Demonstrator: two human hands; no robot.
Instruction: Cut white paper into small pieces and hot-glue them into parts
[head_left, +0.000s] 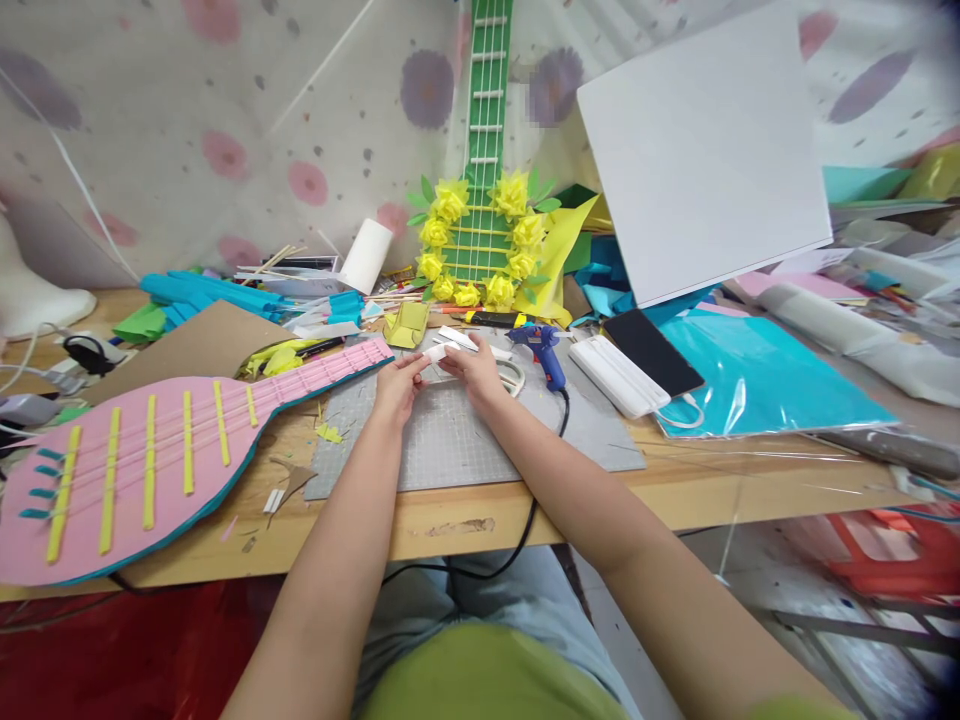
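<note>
My left hand [400, 386] and my right hand [477, 368] are close together over the grey cutting mat [457, 455]. Between their fingertips is a small white strip [436, 353], pinched at both ends; its material is too small to make out. A loop of white cord [514, 378] lies on the mat beside my right hand. Farther right rests a blue glue gun [546, 352] with a black cable. Left of my left hand lies a pink paper guitar [169, 450] with yellow bars, its neck pointing toward my fingers.
A green paper guitar [486, 140] ringed with yellow paper flowers stands upright at the back. To the right are a white power bank [619, 375], a black phone [654, 352], a turquoise sheet pack [772, 365] and a large white board [709, 150]. Paper scraps litter the left side.
</note>
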